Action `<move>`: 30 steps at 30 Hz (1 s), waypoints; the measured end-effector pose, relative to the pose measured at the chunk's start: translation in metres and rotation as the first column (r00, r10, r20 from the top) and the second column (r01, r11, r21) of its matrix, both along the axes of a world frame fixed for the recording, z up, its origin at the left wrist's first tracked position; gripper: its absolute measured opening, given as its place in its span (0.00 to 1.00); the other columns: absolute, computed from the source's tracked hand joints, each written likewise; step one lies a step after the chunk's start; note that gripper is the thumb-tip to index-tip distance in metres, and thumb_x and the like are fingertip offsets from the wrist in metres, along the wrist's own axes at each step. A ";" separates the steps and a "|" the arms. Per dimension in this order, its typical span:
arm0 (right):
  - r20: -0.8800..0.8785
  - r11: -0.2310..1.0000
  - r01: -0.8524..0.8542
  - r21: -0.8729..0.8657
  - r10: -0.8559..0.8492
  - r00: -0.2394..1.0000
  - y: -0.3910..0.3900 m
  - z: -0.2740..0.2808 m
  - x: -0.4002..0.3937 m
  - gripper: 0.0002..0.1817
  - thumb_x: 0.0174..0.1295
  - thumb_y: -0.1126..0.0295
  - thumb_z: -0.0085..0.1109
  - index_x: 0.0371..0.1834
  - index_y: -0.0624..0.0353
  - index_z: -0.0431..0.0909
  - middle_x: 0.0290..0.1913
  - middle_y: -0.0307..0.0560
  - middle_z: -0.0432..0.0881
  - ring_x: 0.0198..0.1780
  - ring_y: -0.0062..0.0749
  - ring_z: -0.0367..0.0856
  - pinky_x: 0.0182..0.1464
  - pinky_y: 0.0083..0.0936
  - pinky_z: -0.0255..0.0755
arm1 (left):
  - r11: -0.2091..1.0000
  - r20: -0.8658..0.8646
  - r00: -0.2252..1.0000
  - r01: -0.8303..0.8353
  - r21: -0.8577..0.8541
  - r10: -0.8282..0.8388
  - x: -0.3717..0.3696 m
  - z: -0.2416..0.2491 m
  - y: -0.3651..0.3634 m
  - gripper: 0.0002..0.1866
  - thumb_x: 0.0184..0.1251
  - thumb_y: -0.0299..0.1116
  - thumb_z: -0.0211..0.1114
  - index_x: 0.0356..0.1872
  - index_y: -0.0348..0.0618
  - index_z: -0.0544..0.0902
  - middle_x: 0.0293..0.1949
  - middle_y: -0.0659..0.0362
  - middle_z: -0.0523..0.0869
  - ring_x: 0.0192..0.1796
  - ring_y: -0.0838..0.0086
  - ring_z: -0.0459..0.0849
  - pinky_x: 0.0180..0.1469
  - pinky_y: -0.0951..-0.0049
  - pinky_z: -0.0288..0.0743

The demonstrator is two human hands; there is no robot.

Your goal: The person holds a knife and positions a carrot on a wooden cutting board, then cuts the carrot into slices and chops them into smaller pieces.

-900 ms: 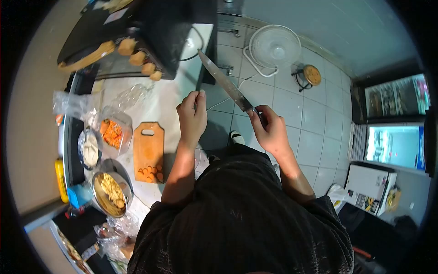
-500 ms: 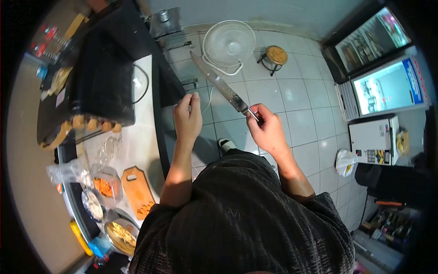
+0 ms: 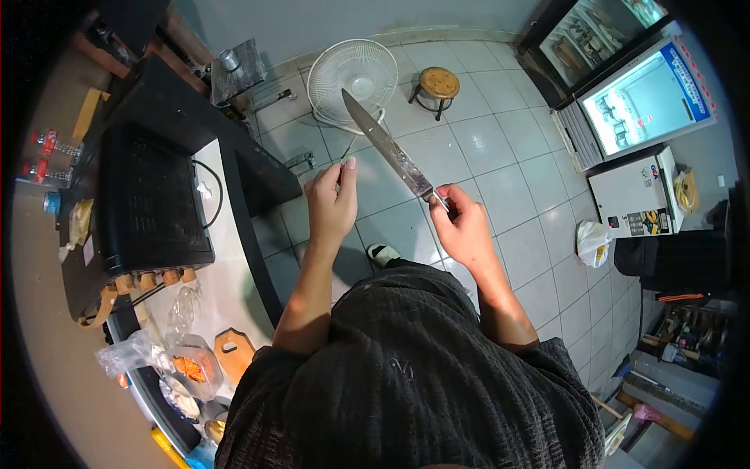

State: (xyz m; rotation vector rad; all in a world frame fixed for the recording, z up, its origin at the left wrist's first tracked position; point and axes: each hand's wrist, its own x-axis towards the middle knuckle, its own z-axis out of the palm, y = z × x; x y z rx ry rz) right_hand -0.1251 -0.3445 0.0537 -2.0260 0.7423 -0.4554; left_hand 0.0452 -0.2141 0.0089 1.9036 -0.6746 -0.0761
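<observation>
A long kitchen knife (image 3: 388, 150) is in my right hand (image 3: 466, 229), whose thumb and fingers close around its handle. The blade slants up and to the left over the floor, with dark and whitish smears on it. My left hand (image 3: 332, 202) is raised to the left of the blade, apart from it. Its fingers are loosely bent, with a gap beside the thumb, and I see nothing in it.
On the left counter are a black oven (image 3: 160, 180), a wooden cutting board (image 3: 232, 353) and a container of shredded orange food (image 3: 195, 367). Ahead stand a white fan (image 3: 351, 74) and a round stool (image 3: 439, 81). A lit display fridge (image 3: 644, 109) and a white chest (image 3: 631, 195) line the right.
The view has turned, so the counter shows less of the cutting board. The knife stays in my right hand, its blade tilting a little more upright. My left hand has come nearer the blade.
</observation>
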 end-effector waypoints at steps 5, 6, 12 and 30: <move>0.009 0.997 -0.078 0.027 0.078 0.997 -0.003 0.000 0.018 0.10 0.60 0.67 0.56 0.37 0.63 0.78 0.17 0.47 0.76 0.17 0.28 0.73 0.24 0.27 0.67 | 0.996 -0.003 0.998 -0.057 -0.068 0.057 0.003 0.008 0.012 0.20 0.72 0.37 0.57 0.21 0.35 0.73 0.17 0.54 0.74 0.22 0.60 0.72 0.32 0.62 0.62; 0.013 0.994 -0.108 0.026 0.108 0.994 -0.003 -0.001 0.024 0.10 0.60 0.67 0.56 0.37 0.63 0.78 0.17 0.47 0.76 0.17 0.28 0.73 0.24 0.27 0.67 | 0.994 0.003 0.996 -0.093 -0.061 0.094 0.007 0.006 0.017 0.20 0.72 0.37 0.57 0.20 0.35 0.73 0.17 0.54 0.74 0.21 0.60 0.72 0.30 0.63 0.62; 0.030 0.928 -0.369 0.059 0.368 0.929 0.011 -0.003 0.068 0.09 0.61 0.69 0.56 0.36 0.64 0.78 0.14 0.43 0.72 0.16 0.21 0.67 0.21 0.23 0.60 | 0.941 0.055 0.940 -0.336 -0.032 0.338 0.010 0.015 0.067 0.20 0.72 0.36 0.57 0.19 0.36 0.71 0.15 0.55 0.70 0.19 0.64 0.68 0.28 0.65 0.61; 0.161 0.009 -0.953 0.304 0.985 0.061 0.253 -0.014 0.130 0.08 0.65 0.69 0.58 0.36 0.63 0.76 0.17 0.31 0.70 0.21 0.09 0.64 0.23 0.17 0.59 | -0.068 -0.024 -0.065 -0.989 -0.128 0.998 -0.179 0.006 0.300 0.17 0.69 0.36 0.62 0.22 0.37 0.76 0.18 0.55 0.77 0.23 0.64 0.74 0.34 0.66 0.67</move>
